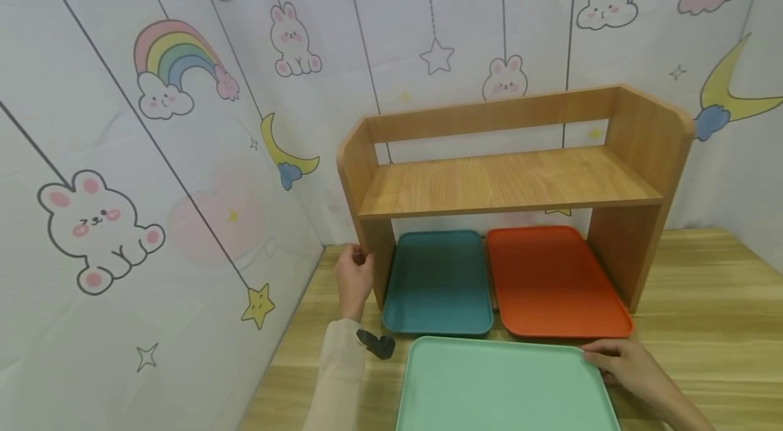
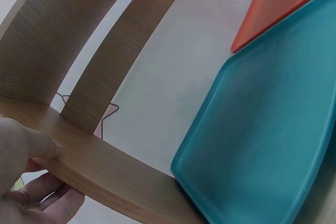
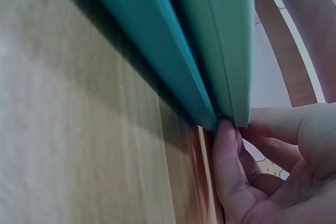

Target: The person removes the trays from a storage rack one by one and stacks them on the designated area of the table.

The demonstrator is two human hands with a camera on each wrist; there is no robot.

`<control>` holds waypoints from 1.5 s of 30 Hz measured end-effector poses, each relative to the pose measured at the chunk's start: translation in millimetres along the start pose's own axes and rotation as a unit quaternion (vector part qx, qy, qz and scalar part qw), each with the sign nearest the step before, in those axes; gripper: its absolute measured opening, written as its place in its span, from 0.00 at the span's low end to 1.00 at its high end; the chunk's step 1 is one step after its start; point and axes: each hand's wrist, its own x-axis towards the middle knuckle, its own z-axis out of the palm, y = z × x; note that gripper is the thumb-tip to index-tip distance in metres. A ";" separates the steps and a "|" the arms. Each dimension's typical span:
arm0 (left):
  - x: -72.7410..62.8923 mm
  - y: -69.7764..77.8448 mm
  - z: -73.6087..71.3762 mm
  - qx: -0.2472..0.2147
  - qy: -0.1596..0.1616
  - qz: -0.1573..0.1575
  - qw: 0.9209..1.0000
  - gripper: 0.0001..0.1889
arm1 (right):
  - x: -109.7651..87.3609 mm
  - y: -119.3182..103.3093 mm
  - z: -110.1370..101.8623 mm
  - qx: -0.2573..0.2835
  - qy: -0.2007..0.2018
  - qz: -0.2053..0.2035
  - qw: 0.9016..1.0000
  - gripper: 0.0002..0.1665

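Observation:
My left hand (image 1: 355,279) holds the left side panel of a wooden desktop shelf (image 1: 508,183); in the left wrist view the thumb lies on one face of the wood and the fingers curl round its edge. My right hand (image 1: 633,371) pinches the far right corner of a light green tray (image 1: 501,387), in front of the shelf. The right wrist view shows a teal edge (image 3: 152,40) running close along the green tray's edge. Under the shelf board lie a teal tray (image 1: 437,285) and, to its right, a red-orange tray (image 1: 557,281).
The shelf stands on a wood-grain table (image 1: 722,295) near its back. White walls (image 1: 183,227) printed with rabbits, stars and rainbows rise to the left and behind. Wood-grain tabletop shows on either side of the shelf.

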 end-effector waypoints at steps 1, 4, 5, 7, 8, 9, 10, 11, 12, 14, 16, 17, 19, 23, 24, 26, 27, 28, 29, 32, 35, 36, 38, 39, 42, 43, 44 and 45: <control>-0.3 0.2 -0.1 0.000 0.000 0.001 1.000 0.06 | 0.2 0.0 0.0 0.001 0.000 0.002 1.000 0.23; -1.0 1.3 -0.2 0.002 0.004 0.007 1.000 0.06 | 1.3 0.4 0.1 0.000 0.002 0.008 1.000 0.23; -1.2 1.3 0.0 0.004 0.005 0.008 1.000 0.06 | 1.7 0.7 0.0 0.001 0.002 0.011 1.000 0.23; -1.4 1.8 0.0 0.004 0.006 0.009 1.000 0.06 | 2.5 1.4 0.1 0.004 0.002 0.015 1.000 0.23; -1.7 1.8 0.0 0.005 0.007 0.009 1.000 0.06 | 3.0 1.7 0.3 0.007 0.002 0.018 1.000 0.23; -1.7 1.8 0.1 0.004 0.007 0.008 1.000 0.06 | 3.4 2.1 0.4 0.009 0.002 0.020 1.000 0.23; -1.8 1.6 0.2 0.003 0.007 0.008 1.000 0.06 | 3.7 2.3 0.5 0.012 0.001 0.022 1.000 0.23; -1.7 1.4 0.3 0.002 0.007 0.007 1.000 0.06 | 4.1 2.6 0.8 0.016 0.001 0.022 1.000 0.23; -1.6 1.3 0.2 0.001 0.007 0.007 1.000 0.06 | 4.4 2.7 1.0 0.019 0.001 0.022 1.000 0.23; -1.5 0.9 0.1 -0.001 0.006 0.006 1.000 0.06 | 4.6 2.9 1.2 0.022 0.002 0.024 0.999 0.23; -1.6 0.4 0.0 -0.001 0.005 0.005 1.000 0.06 | 4.3 3.1 1.4 0.023 0.002 0.025 0.999 0.23; -1.6 0.1 -0.1 -0.001 0.004 0.003 1.000 0.06 | 4.2 3.3 1.6 0.026 0.003 0.026 0.999 0.23; -1.4 -0.6 0.0 0.000 0.003 -0.002 1.000 0.06 | 3.9 4.3 1.8 0.039 0.001 0.028 0.999 0.24; -1.0 -1.8 0.4 0.001 0.004 -0.005 1.000 0.06 | 2.8 10.9 -2.2 0.118 -0.027 0.018 0.993 0.25; -0.8 -2.0 0.6 0.002 0.004 -0.004 1.000 0.06 | 2.2 13.7 -4.6 0.148 -0.039 0.017 0.988 0.25; -0.6 -1.9 0.8 0.003 0.005 -0.001 1.000 0.06 | 0.6 19.9 -11.0 0.211 -0.065 0.017 0.975 0.25; -0.3 -1.9 1.0 0.004 0.005 0.000 1.000 0.06 | -0.6 23.1 -14.4 0.235 -0.077 0.018 0.969 0.27; -0.2 -1.8 1.1 0.005 0.004 0.000 1.000 0.06 | -1.5 25.8 -17.8 0.258 -0.085 0.023 0.962 0.28; 0.1 -1.6 1.2 0.006 0.004 0.000 1.000 0.06 | -2.4 28.4 -20.9 0.280 -0.092 0.028 0.955 0.29; 0.7 -1.1 0.8 0.009 0.007 0.002 1.000 0.06 | -3.8 34.6 -27.8 0.323 -0.096 0.035 0.941 0.35; 1.3 -0.7 0.2 0.009 0.010 0.008 1.000 0.06 | -1.7 37.2 -30.7 0.367 -0.077 0.039 0.926 0.37; 1.2 -0.6 0.0 0.010 0.011 0.009 1.000 0.06 | -0.4 38.0 -31.0 0.381 -0.074 0.033 0.921 0.38; 1.1 0.0 -0.4 0.008 0.010 0.010 1.000 0.06 | 3.6 38.5 -31.6 0.409 -0.067 0.020 0.910 0.37; 1.0 0.3 -0.5 0.007 0.009 0.009 1.000 0.06 | 5.5 38.8 -31.7 0.420 -0.061 0.016 0.906 0.35; 0.0 1.2 -1.0 0.005 0.006 0.007 1.000 0.06 | 11.5 39.6 -31.7 0.447 -0.057 -0.005 0.893 0.22; -0.2 1.5 -1.0 0.005 0.005 0.006 1.000 0.06 | 13.6 39.4 -31.7 0.454 -0.052 -0.008 0.889 0.18; -0.5 1.6 -0.9 0.006 0.005 0.007 1.000 0.06 | 15.3 39.6 -31.5 0.457 -0.050 -0.016 0.888 0.16; -0.6 1.4 -0.7 0.007 0.005 0.007 1.000 0.06 | 16.7 39.1 -30.9 0.459 -0.046 -0.017 0.887 0.15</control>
